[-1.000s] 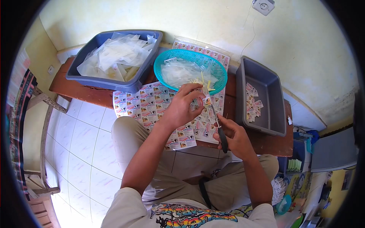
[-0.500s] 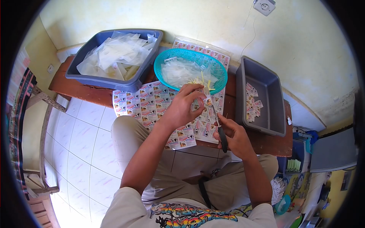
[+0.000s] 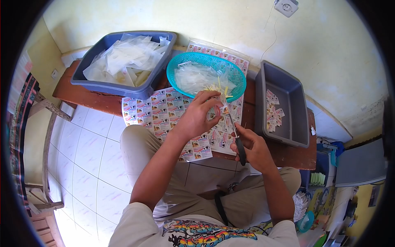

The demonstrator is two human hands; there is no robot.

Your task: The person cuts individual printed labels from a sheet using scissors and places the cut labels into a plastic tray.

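My left hand [image 3: 200, 114] pinches a small printed label [image 3: 224, 109] between thumb and fingers, just in front of a turquoise mesh basket [image 3: 171, 80]. My right hand [image 3: 256, 149] is closed on black-handled scissors [image 3: 241, 151]. Their blades point up and away, reaching the label's right edge; I cannot tell how far apart they are. Clear plastic packets [image 3: 193, 78] fill the basket, with thin yellowish strips [image 3: 219, 87] at its near side. Beneath my hands lie printed label sheets [image 3: 158, 108], showing rows of small repeated pictures.
A blue-grey tub [image 3: 144, 91] heaped with translucent plastic bags [image 3: 131, 55] stands at the left of the brown wooden bench [image 3: 103, 103]. To the right, a grey tub [image 3: 290, 138] holds several cut labels [image 3: 272, 113]. A wall socket [image 3: 286, 7] is above.
Both hands and the scissors stay in nearly the same place. The label in my left hand has shifted very slightly against the blades.
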